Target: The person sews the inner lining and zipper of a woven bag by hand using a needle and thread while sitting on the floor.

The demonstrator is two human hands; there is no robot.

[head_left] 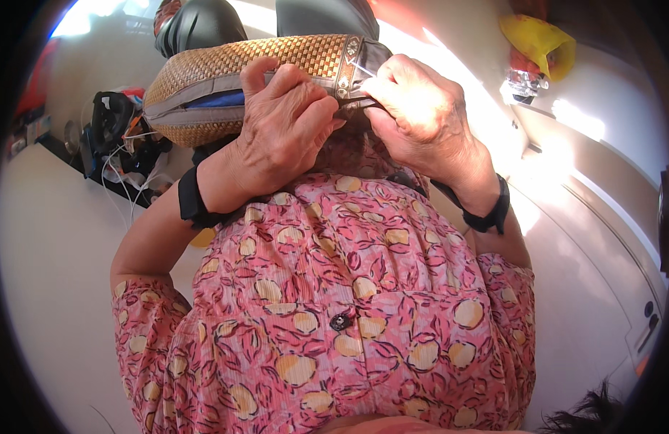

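Observation:
Across my lap lies a long, stuffed-looking woven bag (204,72), gold-brown in a basket weave, with grey fabric edging. A slit in the grey edging gapes on its left half, and something blue (226,100) shows inside. Fingers curled, my left hand (287,116) grips the near side of the bag beside the slit. At the bag's right end, next to a patterned trim band (346,69), my right hand (417,101) is closed in a pinch on the grey fabric. A thin pale stick or cord (363,70) pokes out by its fingertips; its kind is unclear.
Dark-covered knees (204,29) are beyond the bag. On the left sits a jumble of dark items and white cables (121,155). A yellow plastic bag (540,45) lies at far right, above a pale door or panel (587,253). Bright sunlight streaks the right side.

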